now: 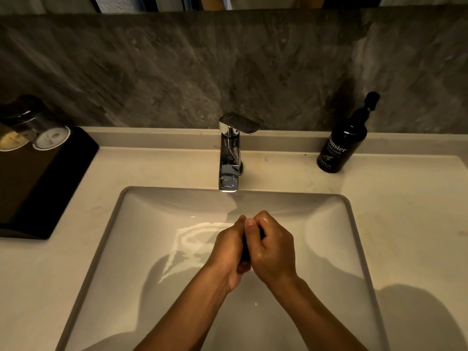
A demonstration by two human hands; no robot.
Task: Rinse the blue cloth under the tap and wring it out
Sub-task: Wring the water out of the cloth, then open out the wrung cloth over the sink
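Over the sink basin (141, 249), both hands squeezed the cloth.
Left hand (229, 252) and right hand (272, 245) pressed together, fingers clamped on the dark, mostly hidden blue cloth (245, 252), below the chrome tap (229, 158); a hand wash bottle (343, 143) stood to its right.

Both hands are clasped over the sink (349, 224): left hand (228, 245) and right hand (274, 249) squeeze a dark cloth (245, 249) between them, below the chrome tap (229, 158). Hand-wash bottle (343, 145) stands on the bench (410, 198).
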